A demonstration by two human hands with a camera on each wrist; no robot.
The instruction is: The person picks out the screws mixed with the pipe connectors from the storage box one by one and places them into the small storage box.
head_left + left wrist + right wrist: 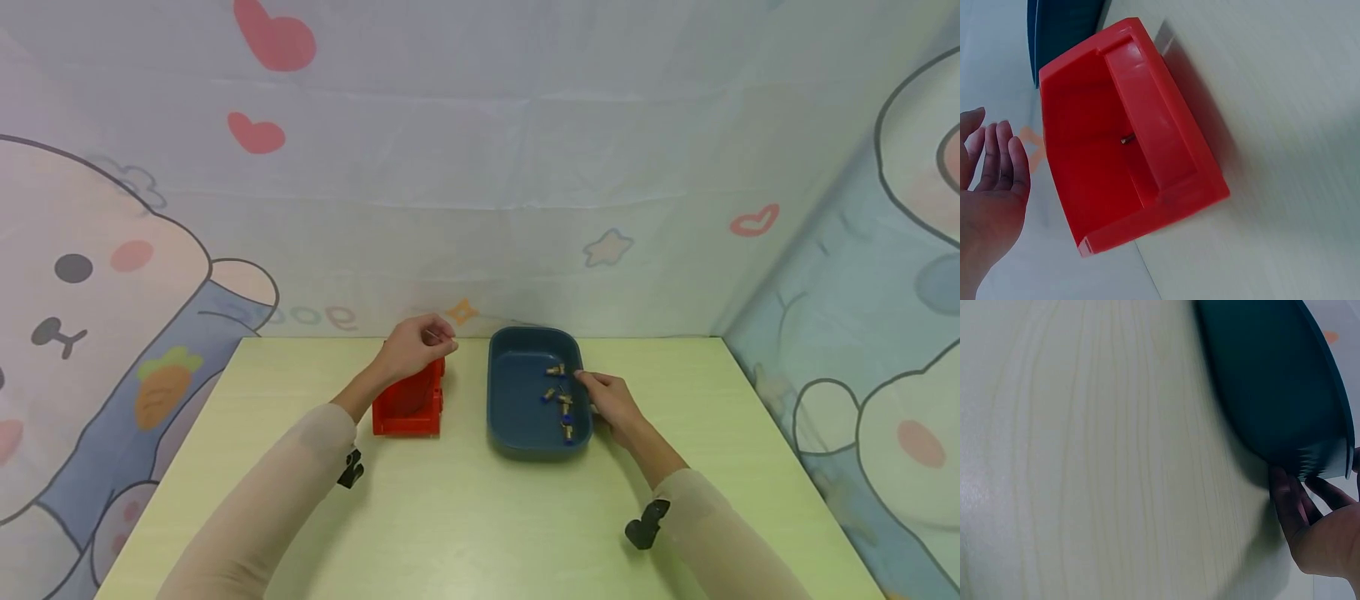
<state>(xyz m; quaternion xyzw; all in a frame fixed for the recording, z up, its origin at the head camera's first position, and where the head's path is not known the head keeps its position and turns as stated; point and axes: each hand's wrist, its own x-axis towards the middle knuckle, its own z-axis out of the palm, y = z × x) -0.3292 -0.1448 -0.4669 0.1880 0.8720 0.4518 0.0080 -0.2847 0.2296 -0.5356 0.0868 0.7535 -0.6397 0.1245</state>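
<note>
My left hand (412, 348) hovers over the back of a red plastic bin (407, 426), its fingers loosely bent. In the left wrist view the hand (997, 194) shows relaxed fingers, with nothing visible between them. One small brass piece (1127, 139) lies inside the bin, partly hidden behind its front lip. At the right side of a dark blue tray (521, 392), my right hand (617, 407) grips the wall, thumb at the rim and fingers outside. Several brass fittings (566, 407) with blue ends lie in the tray's right half.
Both containers stand toward the back of a pale wood-grain table (465, 525), the bin left of the tray with a gap between. A printed cloth (480, 167) hangs directly behind the table and along its sides. Black wrist cameras (647, 525) sit by both sleeves.
</note>
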